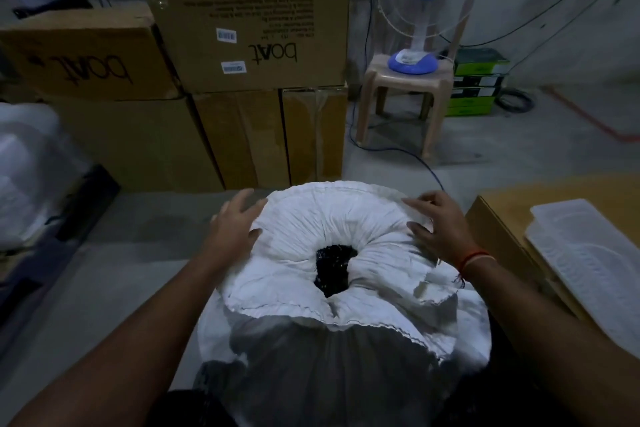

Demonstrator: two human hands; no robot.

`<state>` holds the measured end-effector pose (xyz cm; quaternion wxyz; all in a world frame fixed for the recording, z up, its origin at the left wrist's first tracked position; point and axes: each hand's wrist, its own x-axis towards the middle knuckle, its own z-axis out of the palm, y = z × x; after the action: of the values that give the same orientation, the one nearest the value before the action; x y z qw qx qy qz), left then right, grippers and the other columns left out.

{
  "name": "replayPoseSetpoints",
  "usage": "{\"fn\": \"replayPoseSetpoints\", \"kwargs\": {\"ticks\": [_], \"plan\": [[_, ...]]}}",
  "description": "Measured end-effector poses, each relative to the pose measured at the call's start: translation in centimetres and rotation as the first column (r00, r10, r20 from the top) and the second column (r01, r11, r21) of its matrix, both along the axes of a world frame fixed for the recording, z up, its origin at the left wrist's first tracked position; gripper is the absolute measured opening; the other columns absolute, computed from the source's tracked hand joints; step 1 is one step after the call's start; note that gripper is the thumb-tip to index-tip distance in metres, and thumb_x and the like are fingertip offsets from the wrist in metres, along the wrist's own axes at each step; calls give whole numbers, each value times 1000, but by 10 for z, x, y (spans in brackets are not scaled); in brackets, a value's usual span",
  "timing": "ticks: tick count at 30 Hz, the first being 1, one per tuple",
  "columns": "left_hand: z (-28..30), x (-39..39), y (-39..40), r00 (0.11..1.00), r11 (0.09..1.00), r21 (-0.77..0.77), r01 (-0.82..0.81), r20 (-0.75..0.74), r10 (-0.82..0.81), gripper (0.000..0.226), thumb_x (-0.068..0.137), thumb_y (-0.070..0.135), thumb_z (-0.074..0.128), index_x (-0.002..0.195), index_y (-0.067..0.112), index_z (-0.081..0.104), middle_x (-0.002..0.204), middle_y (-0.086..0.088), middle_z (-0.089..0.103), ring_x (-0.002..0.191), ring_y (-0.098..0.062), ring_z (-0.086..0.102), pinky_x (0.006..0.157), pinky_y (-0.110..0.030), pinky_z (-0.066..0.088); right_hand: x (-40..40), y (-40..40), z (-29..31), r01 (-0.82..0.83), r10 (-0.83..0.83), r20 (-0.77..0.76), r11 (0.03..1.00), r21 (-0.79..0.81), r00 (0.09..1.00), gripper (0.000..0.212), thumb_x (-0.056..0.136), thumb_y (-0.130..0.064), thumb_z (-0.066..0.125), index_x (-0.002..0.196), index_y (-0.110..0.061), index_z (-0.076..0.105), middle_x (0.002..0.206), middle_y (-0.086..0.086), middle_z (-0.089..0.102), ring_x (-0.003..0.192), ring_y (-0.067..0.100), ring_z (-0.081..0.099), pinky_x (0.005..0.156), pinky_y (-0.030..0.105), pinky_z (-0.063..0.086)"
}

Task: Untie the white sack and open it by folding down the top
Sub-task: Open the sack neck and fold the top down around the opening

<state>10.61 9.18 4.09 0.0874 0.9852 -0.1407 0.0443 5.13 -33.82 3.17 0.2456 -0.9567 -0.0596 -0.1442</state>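
The white sack stands upright on the floor right in front of me. Its top is rolled outward into a thick white collar around a small dark opening with black contents inside. My left hand presses on the collar's left side, fingers spread over the outer edge. On the right side, my right hand pinches the folded fabric between fingers and thumb. A red thread is tied around my right wrist.
Stacked cardboard boxes stand behind the sack. A table fan sits on a plastic stool at the back right, with a blue cable running over the floor. A carton with white trays is at my right, plastic bags at my left.
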Motion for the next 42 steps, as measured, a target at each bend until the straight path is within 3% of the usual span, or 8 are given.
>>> {"fn": "replayPoseSetpoints", "kwargs": {"ticks": [4, 8, 12, 16, 21, 26, 30, 42], "plan": [[36, -46, -26, 978, 951, -260, 167, 162, -127, 57, 101, 39, 67, 152, 15, 63, 162, -17, 53, 140, -42, 59, 110, -62, 53, -51, 22, 39, -77, 62, 178, 994, 78, 982, 37, 93, -23, 72, 129, -16, 71, 114, 9, 59, 109, 23, 57, 92, 36, 52], [73, -126, -42, 887, 804, -374, 462, 180, -425, 65, 104, 55, 58, 160, 22, 55, 166, 1, 52, 153, -12, 49, 127, -26, 36, -135, 54, 73, -286, 249, 239, 948, 138, 939, 48, 94, -42, 66, 135, -16, 66, 127, 6, 59, 122, 20, 56, 104, 30, 45], [71, -178, -50, 712, 689, -228, 688, 26, -702, 85, 95, 68, 70, 166, 28, 44, 170, 9, 48, 156, -10, 46, 125, -28, 39, -184, 80, 63, -444, 444, 103, 896, -27, 890, 72, 90, -51, 72, 150, -16, 51, 146, 5, 53, 138, 19, 49, 114, 29, 40], [39, -185, -53, 752, 749, -137, 648, -42, -658, 65, 102, 12, 61, 162, 35, 49, 161, 6, 60, 139, -23, 66, 105, -44, 61, -187, 100, 23, -445, 448, 153, 894, -55, 881, 52, 89, -6, 58, 140, -10, 62, 139, 10, 64, 126, 24, 61, 105, 33, 50], [30, -208, -39, 799, 801, 4, 599, -62, -598, 89, 88, -18, 44, 162, 31, 50, 166, 2, 54, 149, -24, 59, 108, -35, 56, -200, 116, -3, -415, 443, 241, 896, -158, 864, 39, 106, -14, 40, 126, -9, 74, 127, 12, 74, 116, 29, 72, 97, 39, 59], [11, -242, -7, 747, 724, 258, 640, 14, -665, 71, 80, 2, 36, 142, 23, 65, 137, -7, 78, 112, -25, 82, 55, -31, 67, -235, 126, -15, -421, 459, 136, 876, -233, 878, 30, 91, -12, 62, 117, -14, 78, 114, 7, 79, 98, 25, 78, 78, 34, 65], [4, -274, 32, 762, 728, 244, 640, -82, -642, 68, 71, 19, 91, 134, 37, 73, 137, 9, 78, 113, -14, 81, 71, -24, 68, -277, 155, 3, -543, 515, -174, 813, -212, 839, 45, 86, -39, 44, 114, -22, 75, 108, 1, 78, 96, 22, 76, 73, 30, 62], [-16, -250, 41, 699, 868, 182, 461, -678, -229, 76, 102, 17, 64, 170, 21, 30, 177, -7, 32, 167, -33, 20, 135, -40, 21, -242, 206, -38, -597, 434, -562, 790, -138, 704, 35, 95, -23, 58, 129, -24, 69, 122, 10, 75, 115, 31, 69, 96, 38, 56]]}}
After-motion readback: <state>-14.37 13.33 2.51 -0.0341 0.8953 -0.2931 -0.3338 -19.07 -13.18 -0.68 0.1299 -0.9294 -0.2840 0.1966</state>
